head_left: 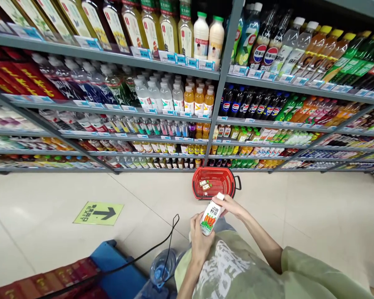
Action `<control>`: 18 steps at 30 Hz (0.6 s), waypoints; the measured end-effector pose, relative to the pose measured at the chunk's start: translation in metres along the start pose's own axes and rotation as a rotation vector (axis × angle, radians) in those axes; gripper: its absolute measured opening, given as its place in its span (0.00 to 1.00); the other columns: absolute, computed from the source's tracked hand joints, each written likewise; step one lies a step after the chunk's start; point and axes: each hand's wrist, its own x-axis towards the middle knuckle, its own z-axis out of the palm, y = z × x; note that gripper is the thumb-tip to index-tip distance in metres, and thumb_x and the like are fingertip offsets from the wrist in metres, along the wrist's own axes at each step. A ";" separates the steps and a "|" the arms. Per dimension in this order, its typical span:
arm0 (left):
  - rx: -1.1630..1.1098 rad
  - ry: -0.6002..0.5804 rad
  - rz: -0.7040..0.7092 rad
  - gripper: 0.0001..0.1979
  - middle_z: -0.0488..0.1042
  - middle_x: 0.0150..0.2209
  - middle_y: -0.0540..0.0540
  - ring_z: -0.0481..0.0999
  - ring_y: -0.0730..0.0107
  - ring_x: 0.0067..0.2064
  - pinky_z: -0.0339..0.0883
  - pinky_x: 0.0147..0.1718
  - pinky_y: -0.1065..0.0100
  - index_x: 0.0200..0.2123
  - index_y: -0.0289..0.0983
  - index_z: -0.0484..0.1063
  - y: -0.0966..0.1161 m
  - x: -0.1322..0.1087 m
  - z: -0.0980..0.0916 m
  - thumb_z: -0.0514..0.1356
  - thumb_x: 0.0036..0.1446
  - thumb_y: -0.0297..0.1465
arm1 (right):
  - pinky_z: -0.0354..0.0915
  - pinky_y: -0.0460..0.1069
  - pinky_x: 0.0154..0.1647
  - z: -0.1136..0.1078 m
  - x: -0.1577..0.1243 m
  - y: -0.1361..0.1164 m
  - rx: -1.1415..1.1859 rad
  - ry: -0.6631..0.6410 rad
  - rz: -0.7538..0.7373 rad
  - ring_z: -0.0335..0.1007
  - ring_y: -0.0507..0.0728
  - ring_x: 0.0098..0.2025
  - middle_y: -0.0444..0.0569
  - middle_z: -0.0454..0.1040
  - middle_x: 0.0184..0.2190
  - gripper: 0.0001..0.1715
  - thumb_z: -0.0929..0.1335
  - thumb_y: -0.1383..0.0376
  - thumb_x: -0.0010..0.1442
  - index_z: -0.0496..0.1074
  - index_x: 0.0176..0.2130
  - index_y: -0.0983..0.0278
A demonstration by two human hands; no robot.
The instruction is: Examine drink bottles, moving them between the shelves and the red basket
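Note:
A white bottle (210,216) with a carrot picture on its label is held tilted in front of my body. My left hand (200,236) wraps round its lower part. Up at the white cap, my right hand (230,206) has its fingers closed on the bottle's top. Just beyond the bottle, a red basket (196,182) stands on the floor, with a few small items inside it at the left. The basket's black handle sticks out to the right.
Shelves (174,66) full of drink bottles span the far side. A green floor sign (99,213) with an arrow lies at the left. Near the lower left are a blue stand (118,265) with red boxes, a black cord and a large clear water bottle (162,265).

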 end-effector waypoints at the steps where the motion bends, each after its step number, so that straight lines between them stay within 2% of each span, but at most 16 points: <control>1: 0.006 -0.012 -0.005 0.30 0.70 0.53 0.39 0.77 0.54 0.54 0.78 0.50 0.56 0.58 0.37 0.68 -0.003 0.003 0.004 0.62 0.50 0.21 | 0.73 0.48 0.24 -0.006 0.004 0.001 -0.028 -0.013 0.000 0.77 0.59 0.37 0.51 0.80 0.35 0.37 0.72 0.34 0.54 0.78 0.38 0.64; 5: 0.034 -0.053 -0.024 0.31 0.67 0.53 0.39 0.77 0.55 0.54 0.77 0.51 0.55 0.58 0.37 0.69 -0.013 0.022 0.021 0.60 0.48 0.20 | 0.69 0.46 0.18 -0.030 0.027 0.004 0.021 -0.016 0.012 0.68 0.52 0.23 0.45 0.74 0.25 0.35 0.76 0.36 0.51 0.75 0.35 0.64; 8: 0.037 -0.056 0.001 0.31 0.67 0.54 0.38 0.76 0.54 0.56 0.76 0.54 0.53 0.59 0.38 0.69 -0.016 0.047 0.040 0.60 0.49 0.20 | 0.68 0.47 0.18 -0.051 0.049 -0.002 0.104 0.022 -0.029 0.67 0.52 0.20 0.43 0.74 0.24 0.32 0.77 0.39 0.51 0.71 0.36 0.61; 10: 0.033 -0.061 0.023 0.30 0.67 0.56 0.37 0.75 0.53 0.59 0.74 0.58 0.51 0.60 0.39 0.68 -0.016 0.068 0.057 0.61 0.52 0.23 | 0.67 0.47 0.19 -0.070 0.065 -0.011 0.069 0.041 -0.083 0.69 0.53 0.20 0.43 0.75 0.24 0.29 0.76 0.41 0.54 0.69 0.37 0.60; 12: 0.008 -0.084 0.049 0.28 0.67 0.60 0.35 0.72 0.51 0.64 0.72 0.61 0.50 0.63 0.39 0.66 -0.013 0.090 0.076 0.61 0.58 0.26 | 0.66 0.48 0.20 -0.095 0.080 -0.023 -0.053 0.058 -0.184 0.70 0.54 0.21 0.43 0.76 0.26 0.25 0.73 0.43 0.59 0.68 0.39 0.59; 14: -0.040 -0.146 0.064 0.26 0.66 0.64 0.34 0.70 0.52 0.67 0.71 0.62 0.50 0.65 0.40 0.64 -0.011 0.108 0.094 0.58 0.64 0.30 | 0.67 0.48 0.26 -0.125 0.095 -0.037 -0.287 0.118 -0.349 0.73 0.55 0.26 0.44 0.77 0.30 0.17 0.70 0.49 0.63 0.68 0.38 0.58; 16: -0.076 -0.271 0.062 0.24 0.68 0.65 0.36 0.69 0.54 0.68 0.70 0.64 0.51 0.65 0.41 0.66 -0.012 0.120 0.108 0.55 0.66 0.31 | 0.66 0.48 0.33 -0.159 0.113 -0.050 -0.557 0.220 -0.521 0.73 0.56 0.32 0.45 0.77 0.33 0.10 0.69 0.56 0.64 0.67 0.37 0.59; 18: -0.075 -0.438 0.027 0.21 0.74 0.62 0.38 0.73 0.55 0.65 0.70 0.64 0.50 0.61 0.41 0.72 -0.015 0.123 0.117 0.55 0.67 0.33 | 0.64 0.49 0.37 -0.195 0.134 -0.061 -0.722 0.336 -0.596 0.72 0.57 0.35 0.46 0.76 0.34 0.07 0.69 0.59 0.63 0.67 0.36 0.59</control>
